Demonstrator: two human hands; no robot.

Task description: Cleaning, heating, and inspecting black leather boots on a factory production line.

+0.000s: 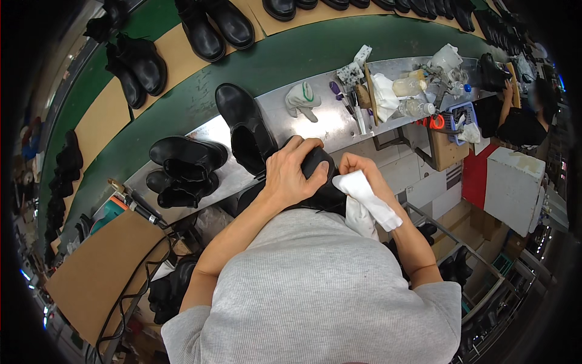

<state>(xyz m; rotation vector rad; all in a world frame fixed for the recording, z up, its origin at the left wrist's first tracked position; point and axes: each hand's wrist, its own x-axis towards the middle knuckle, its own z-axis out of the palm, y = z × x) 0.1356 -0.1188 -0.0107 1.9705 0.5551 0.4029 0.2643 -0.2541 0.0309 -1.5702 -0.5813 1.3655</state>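
Observation:
Close against my body is a black leather boot [328, 195], gripped over the top by my left hand [293, 172], the thumb and fingers wrapped round it. My right hand [362, 167] is beside it with the fingertips pinched together at the boot's right side. From that hand a white cloth [368, 197] trails down over the wrist. Just beyond my left hand, another black boot [241, 124] lies on the metal bench top. To its left is a further pair of black boots [188, 159]. The lower part of the boot I hold is partly hidden.
The metal bench carries a grey-white glove [302, 102], pens and brushes [357, 112], plastic bottles [417, 108] and a blue basket [464, 115]. Boots line the green conveyor [182, 91]. A cardboard sheet [109, 273] stands lower left. Another person [524, 124] works at far right.

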